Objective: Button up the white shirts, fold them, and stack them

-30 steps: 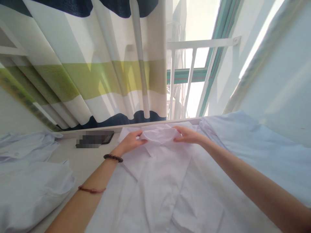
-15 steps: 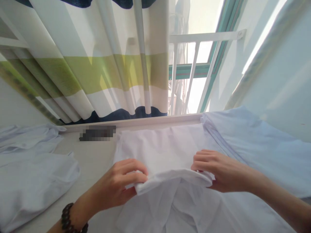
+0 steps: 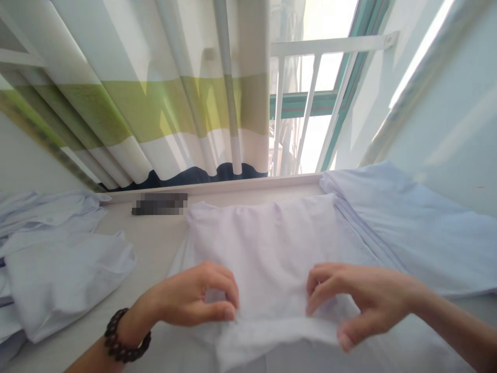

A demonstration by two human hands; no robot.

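A white shirt [image 3: 267, 248] lies folded over on the table in front of me, its folded edge nearest to me. My left hand [image 3: 194, 300], with a dark bead bracelet [image 3: 124, 342] on the wrist, is curled over the near left part of the fold, thumb and fingertips pinched together on the cloth. My right hand [image 3: 349, 300] hovers over the near right part, its fingers bent like a claw with the tips touching the fabric and the thumb held apart.
A pale blue garment [image 3: 411, 228] is spread at the right. More pale garments [image 3: 58, 264] are heaped at the left. A dark blurred object [image 3: 159, 203] lies by the sill. Behind hang a striped curtain [image 3: 155, 109] and white window bars [image 3: 306, 103].
Both hands drew the shirt's far end toward me and laid it down over the rest. The right hand's grip has loosened, and the fold now lies flat.
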